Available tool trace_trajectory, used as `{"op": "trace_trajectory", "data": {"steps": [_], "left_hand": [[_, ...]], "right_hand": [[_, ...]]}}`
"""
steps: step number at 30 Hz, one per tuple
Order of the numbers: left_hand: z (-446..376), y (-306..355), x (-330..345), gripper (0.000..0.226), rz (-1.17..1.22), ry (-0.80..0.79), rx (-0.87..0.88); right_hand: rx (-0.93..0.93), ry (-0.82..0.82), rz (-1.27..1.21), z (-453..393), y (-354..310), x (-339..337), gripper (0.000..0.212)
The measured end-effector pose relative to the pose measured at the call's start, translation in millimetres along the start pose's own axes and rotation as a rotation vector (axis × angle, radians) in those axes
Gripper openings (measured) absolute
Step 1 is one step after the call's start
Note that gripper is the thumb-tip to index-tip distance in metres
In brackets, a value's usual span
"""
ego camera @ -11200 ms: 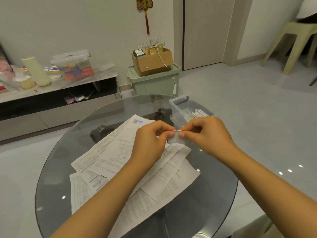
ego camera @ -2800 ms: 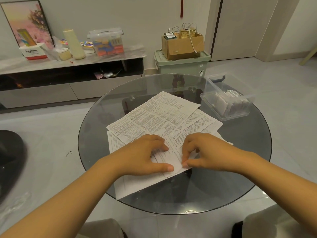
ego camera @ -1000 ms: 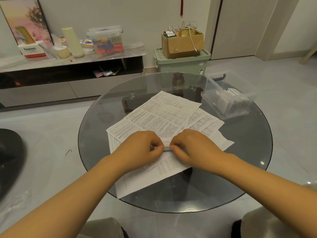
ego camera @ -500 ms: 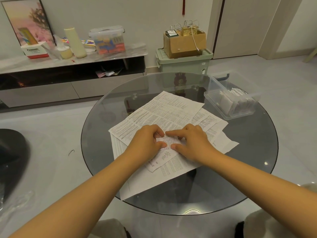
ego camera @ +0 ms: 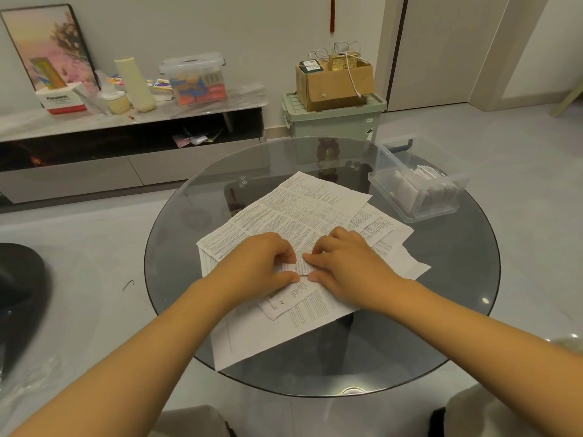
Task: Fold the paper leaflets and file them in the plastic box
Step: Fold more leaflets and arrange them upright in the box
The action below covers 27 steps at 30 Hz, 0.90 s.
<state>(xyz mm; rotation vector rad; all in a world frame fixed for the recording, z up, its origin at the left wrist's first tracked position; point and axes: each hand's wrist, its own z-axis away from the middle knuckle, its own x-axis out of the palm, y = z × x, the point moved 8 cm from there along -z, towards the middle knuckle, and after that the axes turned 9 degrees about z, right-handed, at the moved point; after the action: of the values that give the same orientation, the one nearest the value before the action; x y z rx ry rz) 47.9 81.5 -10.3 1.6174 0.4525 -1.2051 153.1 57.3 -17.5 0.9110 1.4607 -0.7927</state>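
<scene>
A small folded leaflet (ego camera: 301, 267) lies on a pile of unfolded printed sheets (ego camera: 303, 209) in the middle of the round glass table (ego camera: 441, 279). My left hand (ego camera: 262, 266) pinches its left edge with curled fingers and thumb. My right hand (ego camera: 347, 266) pinches its right edge, index finger laid along the top and thumb below. Most of the leaflet is hidden under my fingers. The clear plastic box (ego camera: 419, 217) stands open at the table's far right, with several folded leaflets (ego camera: 422, 190) standing in it.
Behind the table a cardboard box (ego camera: 334, 80) sits on a green storage bin (ego camera: 334, 121). A low cabinet (ego camera: 126, 127) with clutter runs along the left wall. A dark round object (ego camera: 19, 288) is at the left edge.
The leaflet has been folded smaller under my fingers. Both hands have drawn closer together over it, and my right index finger now lies along its top edge.
</scene>
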Motion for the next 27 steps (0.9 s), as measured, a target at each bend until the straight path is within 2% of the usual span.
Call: {"op": "trace_trajectory", "data": {"steps": [2,6,10,13,15,20,27], "left_hand": [[0,8,-4,0.019,-0.043,0.018,0.039],[-3,12,-10,0.011,0.084,0.094,0.007],[-12,19,-24,0.004,0.363,0.237,-0.032],[-20,25,-28,0.004,0.613,0.283,-0.078],[-30,33,-32,0.004,0.698,0.312,-0.096],[-56,62,-41,0.012,0.680,0.343,-0.012],[-109,103,-36,0.014,0.747,0.239,0.080]], "right_hand": [[0.001,0.058,-0.011,0,-1,-6,0.035],[0.166,0.094,-0.116,2,15,-17,0.030],[0.255,0.157,-0.277,3,37,-36,0.024],[0.304,0.137,-0.393,7,53,-48,0.021],[0.340,0.130,-0.487,11,67,-57,0.019],[0.454,0.201,-0.610,18,103,-73,0.009],[0.579,0.228,-0.569,28,156,-84,0.006]]}}
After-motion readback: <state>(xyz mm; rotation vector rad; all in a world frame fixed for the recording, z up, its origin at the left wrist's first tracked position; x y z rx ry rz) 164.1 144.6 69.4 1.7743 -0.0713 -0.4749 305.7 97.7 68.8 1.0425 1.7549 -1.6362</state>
